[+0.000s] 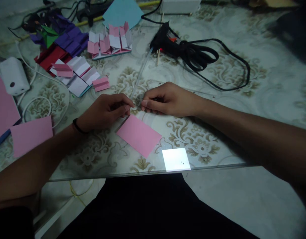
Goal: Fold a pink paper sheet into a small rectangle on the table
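Note:
My left hand [105,111], with a black band at the wrist, rests over the patterned table with thumb and fingertips pinched together. My right hand [170,99] faces it a short gap away, its thumb pressed against the curled index finger. Whatever either pinch holds, if anything, is too small to make out. Just below the fingertips lies a flat pink paper [139,135], which neither hand appears to grip. Beyond the hands, a black glue gun [165,39] lies on its side; a clear glue stick [142,71] stretches from it towards my fingers.
Folded pink-and-white paper pieces [79,74] and another folded set [110,41] lie at the back left, beside purple paper [73,39]. A white charger [14,76] with its cable is at left, near a pink sheet [32,135]. The gun's black cord [247,71] loops right.

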A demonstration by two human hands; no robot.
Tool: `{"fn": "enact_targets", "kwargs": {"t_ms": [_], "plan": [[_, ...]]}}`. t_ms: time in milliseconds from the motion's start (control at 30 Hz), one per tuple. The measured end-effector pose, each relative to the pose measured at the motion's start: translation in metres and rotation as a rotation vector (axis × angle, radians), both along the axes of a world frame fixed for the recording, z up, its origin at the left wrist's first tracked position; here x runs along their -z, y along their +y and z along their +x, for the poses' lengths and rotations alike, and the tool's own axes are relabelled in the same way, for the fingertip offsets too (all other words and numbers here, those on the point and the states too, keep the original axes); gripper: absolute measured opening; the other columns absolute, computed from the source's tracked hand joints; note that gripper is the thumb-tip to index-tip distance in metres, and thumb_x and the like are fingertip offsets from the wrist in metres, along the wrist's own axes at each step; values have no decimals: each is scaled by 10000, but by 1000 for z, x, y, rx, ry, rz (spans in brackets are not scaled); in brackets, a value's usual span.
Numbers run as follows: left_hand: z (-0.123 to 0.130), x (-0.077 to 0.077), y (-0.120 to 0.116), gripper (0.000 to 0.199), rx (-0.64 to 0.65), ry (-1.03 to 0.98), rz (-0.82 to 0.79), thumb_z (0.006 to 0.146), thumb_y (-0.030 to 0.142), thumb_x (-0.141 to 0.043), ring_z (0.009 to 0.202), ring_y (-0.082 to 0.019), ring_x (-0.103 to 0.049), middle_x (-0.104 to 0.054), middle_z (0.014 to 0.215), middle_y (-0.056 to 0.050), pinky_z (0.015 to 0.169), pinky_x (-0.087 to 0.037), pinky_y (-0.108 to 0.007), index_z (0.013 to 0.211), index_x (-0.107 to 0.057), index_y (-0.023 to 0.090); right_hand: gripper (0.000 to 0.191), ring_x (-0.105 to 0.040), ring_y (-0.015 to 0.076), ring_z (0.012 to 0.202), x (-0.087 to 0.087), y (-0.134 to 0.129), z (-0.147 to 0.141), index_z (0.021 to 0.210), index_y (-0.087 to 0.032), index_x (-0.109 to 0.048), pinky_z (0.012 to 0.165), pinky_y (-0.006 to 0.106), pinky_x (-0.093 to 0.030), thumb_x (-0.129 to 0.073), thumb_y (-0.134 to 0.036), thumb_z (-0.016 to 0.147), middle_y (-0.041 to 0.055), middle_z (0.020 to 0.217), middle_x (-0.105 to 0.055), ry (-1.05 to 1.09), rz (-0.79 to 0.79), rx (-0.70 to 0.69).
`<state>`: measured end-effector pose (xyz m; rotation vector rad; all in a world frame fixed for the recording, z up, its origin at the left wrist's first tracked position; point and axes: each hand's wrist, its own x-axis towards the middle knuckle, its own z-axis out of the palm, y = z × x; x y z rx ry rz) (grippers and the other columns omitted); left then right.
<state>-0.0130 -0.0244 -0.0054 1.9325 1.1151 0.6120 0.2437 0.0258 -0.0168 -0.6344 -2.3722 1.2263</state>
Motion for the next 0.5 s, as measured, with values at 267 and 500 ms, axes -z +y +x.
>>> {"fn": "enact_targets", "kwargs": {"t_ms": [267,500], "plan": [[0,1,0,175,0,25,4,960,282,-634,699,-130,-709,-757,799,-10,659,-551,-215,1045,-756,191,375,-519,81,603,-1,-1,0,832,-137,-695,590,229,-365,-565,-422,1037,-14,663,-632,-10,-10,2],[1,-1,0,167,-8,37,24,959,278,-636,695,-130,-705,-754,788,-4,661,-547,-215,1034,-759,193,378,-524,89,631,0,-1,0,836,-132,-703,616,239,-367,-564,-419,1039,-3,687,-648,-9,3,7]]}}
